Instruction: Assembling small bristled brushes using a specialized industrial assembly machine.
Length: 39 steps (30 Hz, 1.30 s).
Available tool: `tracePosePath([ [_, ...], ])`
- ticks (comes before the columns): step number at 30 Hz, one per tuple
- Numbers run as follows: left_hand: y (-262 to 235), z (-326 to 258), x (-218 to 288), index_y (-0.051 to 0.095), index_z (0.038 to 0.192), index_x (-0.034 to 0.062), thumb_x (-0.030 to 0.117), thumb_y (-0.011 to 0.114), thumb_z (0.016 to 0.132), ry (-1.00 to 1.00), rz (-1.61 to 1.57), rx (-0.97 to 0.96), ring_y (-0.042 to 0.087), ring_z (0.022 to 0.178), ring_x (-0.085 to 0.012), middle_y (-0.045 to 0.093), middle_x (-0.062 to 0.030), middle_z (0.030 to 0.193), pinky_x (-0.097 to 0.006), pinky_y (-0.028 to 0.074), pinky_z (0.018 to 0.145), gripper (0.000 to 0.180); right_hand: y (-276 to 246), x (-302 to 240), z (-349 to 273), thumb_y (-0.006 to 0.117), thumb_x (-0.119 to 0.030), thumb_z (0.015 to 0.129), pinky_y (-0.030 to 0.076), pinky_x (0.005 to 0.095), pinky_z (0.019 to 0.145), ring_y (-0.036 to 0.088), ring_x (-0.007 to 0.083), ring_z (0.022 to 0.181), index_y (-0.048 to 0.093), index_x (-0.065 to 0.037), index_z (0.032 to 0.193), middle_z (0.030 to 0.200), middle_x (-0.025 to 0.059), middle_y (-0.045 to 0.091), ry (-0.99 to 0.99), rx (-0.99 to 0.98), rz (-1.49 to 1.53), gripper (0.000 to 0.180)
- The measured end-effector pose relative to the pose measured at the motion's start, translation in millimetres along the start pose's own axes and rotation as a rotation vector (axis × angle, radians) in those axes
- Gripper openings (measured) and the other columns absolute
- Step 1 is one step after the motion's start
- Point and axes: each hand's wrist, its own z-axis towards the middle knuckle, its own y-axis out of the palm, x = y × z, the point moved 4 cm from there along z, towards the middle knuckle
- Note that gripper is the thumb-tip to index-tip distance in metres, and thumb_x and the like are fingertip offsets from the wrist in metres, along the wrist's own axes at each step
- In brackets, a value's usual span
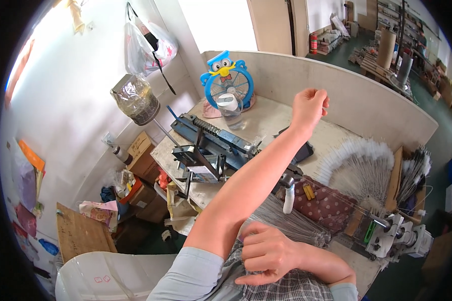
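Note:
My left arm reaches across the bench to the far right. My left hand (310, 109) is closed in a fist above the bench near the low partition, and whatever it may hold is hidden. Close to my chest, my right hand (270, 255) is loosely curled, its thumb apart from the fingers, with nothing visible in it. Beyond it lies a bundle of thin metal wires (291, 220). Next to the wires is a brown polka-dot cloth (331, 210) with small yellow pieces (308, 191) on it. Below my left forearm stands a dark blue bench machine (226, 138), partly covered by the arm.
A fan of white-tipped wires (359, 165) spreads on the right. At the right edge sits a metal clamping device (399, 236). Behind the machine are a blue cartoon fan (228, 83) and a clear jug (232, 118). A plastic-wrapped lamp (135, 100) and a white chair (115, 273) are left.

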Motion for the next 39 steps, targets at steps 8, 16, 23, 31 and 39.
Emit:
tracePosePath([
  [8,13.9,-9.3,-19.9,0.058,0.073,0.0031,0.02,0.056,0.083,-0.046,0.044,-0.032,0.052,0.056,-0.0094,0.059,-0.0037,0.07,-0.024,0.043,0.052,0.02,-3.1,-5.5,15.6,0.074,-0.021,0.074,0.044,0.0454,0.086,0.044,0.0176,0.05,0.042,-0.009,0.053,0.058,-0.0007,0.047,-0.085,0.048,0.041,0.04],
  [16,37.4,-24.5,-33.0,0.057,0.072,0.0014,0.019,0.054,0.085,-0.042,0.082,-0.13,0.051,0.061,-0.0088,0.057,-0.003,0.069,-0.024,0.044,0.055,0.022,-16.2,-8.3,18.5,0.075,-0.019,0.07,0.043,0.0491,0.086,0.046,0.0187,0.053,0.043,-0.007,0.053,0.058,0.0027,0.044,0.064,0.077,-0.049,0.039],
  [23,46.2,-30.0,-36.5,0.055,0.069,-0.0011,0.018,0.052,0.084,-0.003,0.06,-0.128,0.051,0.052,-0.0096,0.054,-0.0035,0.06,-0.026,0.041,0.048,0.024,-14.8,-15.2,17.8,0.073,-0.017,0.072,0.041,0.0489,0.096,0.048,0.0187,0.053,0.046,-0.008,0.057,0.062,0.0016,0.05,-0.017,0.037,-0.095,0.032],
  [31,49.6,-37.6,-42.3,0.055,0.07,0.0003,0.019,0.054,0.084,-0.07,0.132,-0.196,0.051,0.059,-0.0093,0.055,-0.0033,0.066,-0.026,0.044,0.055,0.023,-26.0,-0.7,20.4,0.068,-0.004,0.06,0.044,0.0331,0.076,0.057,0.0176,0.083,0.059,-0.01,0.088,0.082,-0.0007,0.061,0.065,0.196,-0.468,0.03],
  [39,50.7,-38.0,-44.9,0.055,0.069,0.0004,0.018,0.053,0.083,-0.056,0.138,-0.197,0.05,0.059,-0.0093,0.055,-0.003,0.066,-0.026,0.044,0.056,0.023,-21.9,1.0,23.4,0.067,-0.005,0.066,0.04,0.0303,0.078,0.058,0.0159,0.087,0.058,-0.011,0.088,0.088,-0.0038,0.064,0.119,0.101,-0.585,0.025],
])
